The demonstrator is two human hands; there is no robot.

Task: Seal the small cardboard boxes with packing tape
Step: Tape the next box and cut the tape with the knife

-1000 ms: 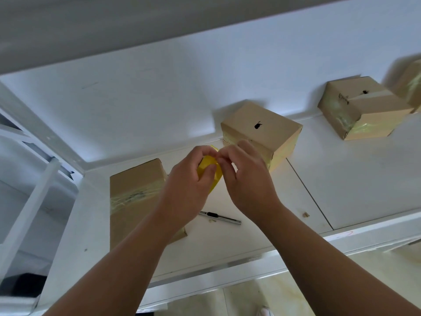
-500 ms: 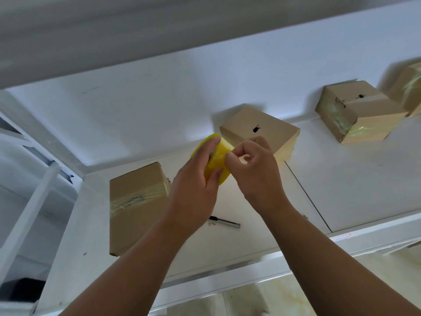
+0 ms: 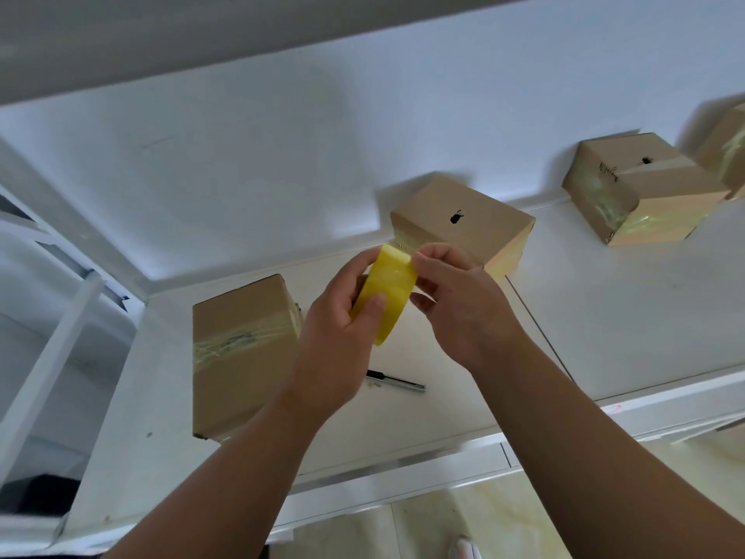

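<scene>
My left hand (image 3: 338,340) grips a yellow roll of packing tape (image 3: 389,286) above the white table, thumb across its outer face. My right hand (image 3: 459,300) pinches at the roll's upper edge with its fingertips. Behind the hands stands a small cardboard box (image 3: 463,219) with a black mark on top. A taped cardboard box (image 3: 238,344) lies to the left. Another taped box (image 3: 641,191) sits at the right by the wall, and part of one more box (image 3: 725,147) shows at the right edge.
A slim utility knife (image 3: 397,382) lies on the white table (image 3: 604,316) under my hands. A white wall (image 3: 282,155) rises right behind the boxes. White rails (image 3: 48,357) stand at the left. The table's front edge runs just below my forearms.
The roll has risen and turned, so more of its yellow face shows. My right hand's fingers shifted to the roll's upper edge. The view has moved slightly.
</scene>
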